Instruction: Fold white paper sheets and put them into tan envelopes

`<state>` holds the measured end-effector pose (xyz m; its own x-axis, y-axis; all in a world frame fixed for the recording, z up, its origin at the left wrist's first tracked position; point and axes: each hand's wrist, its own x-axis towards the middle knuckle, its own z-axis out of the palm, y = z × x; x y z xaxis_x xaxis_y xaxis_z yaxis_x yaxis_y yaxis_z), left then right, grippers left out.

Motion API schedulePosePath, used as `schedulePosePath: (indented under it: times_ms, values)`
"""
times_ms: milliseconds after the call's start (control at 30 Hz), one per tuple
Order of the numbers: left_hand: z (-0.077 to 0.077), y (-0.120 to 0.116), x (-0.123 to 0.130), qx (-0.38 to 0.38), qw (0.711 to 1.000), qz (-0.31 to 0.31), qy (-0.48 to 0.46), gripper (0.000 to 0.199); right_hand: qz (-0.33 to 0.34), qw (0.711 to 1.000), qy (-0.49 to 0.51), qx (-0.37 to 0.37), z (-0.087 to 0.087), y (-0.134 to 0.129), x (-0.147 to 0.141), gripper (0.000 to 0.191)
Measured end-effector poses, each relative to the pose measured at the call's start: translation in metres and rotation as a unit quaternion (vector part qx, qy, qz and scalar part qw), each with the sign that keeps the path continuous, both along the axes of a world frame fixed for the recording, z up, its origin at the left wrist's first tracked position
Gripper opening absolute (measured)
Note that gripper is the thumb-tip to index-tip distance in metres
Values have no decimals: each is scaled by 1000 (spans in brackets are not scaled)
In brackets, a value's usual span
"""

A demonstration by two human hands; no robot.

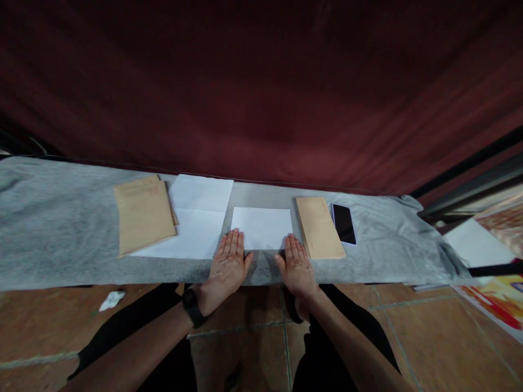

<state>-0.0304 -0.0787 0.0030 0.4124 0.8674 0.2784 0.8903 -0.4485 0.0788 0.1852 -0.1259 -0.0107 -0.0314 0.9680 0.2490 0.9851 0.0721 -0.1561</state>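
A white sheet (262, 226) lies flat on the grey cloth between my hands. My left hand (229, 261) rests palm down at its lower left corner, fingers extended, holding nothing. At the lower right corner lies my right hand (297, 264), also palm down with fingers stretched out and empty. Just beyond the right fingertips is a stack of brown envelopes (319, 227). Larger white paper (199, 220) with a crease across it lies to the left, partly under several brown envelopes (145, 216).
The grey cloth (53, 223) covers a long narrow table. A phone (344, 224) lies right of the envelope stack. Behind the table hangs a dark red curtain (261, 109). A crumpled white scrap (111, 300) is on the tiled floor; printed sheets (496, 299) lie at far right.
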Motion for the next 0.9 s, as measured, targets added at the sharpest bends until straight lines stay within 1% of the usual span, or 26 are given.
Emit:
schedulePosePath:
  times_ms: [100,233,300,400,567,700,900]
  values:
    - [5,0,6,13,1000,-17,-15,61,13,1000,25,-9,9,5,-3,64]
    - [9,-3,18,2,997,-74,-36,60,66,996,59,-14,20,14,-12,62]
    - [6,-2,24,-8,995,-89,-36,60,87,994,69,-17,22,18,-18,60]
    - [-2,4,29,-22,995,-97,-32,60,101,992,70,-24,20,24,-25,58]
    - [-13,14,30,-39,995,-89,-39,59,100,994,49,-21,8,29,-25,58]
    - [-13,15,27,-38,995,-80,-51,62,86,996,21,4,2,29,-21,60]
    - [-11,20,25,-41,998,-33,-39,64,46,999,-5,23,-1,30,-14,65]
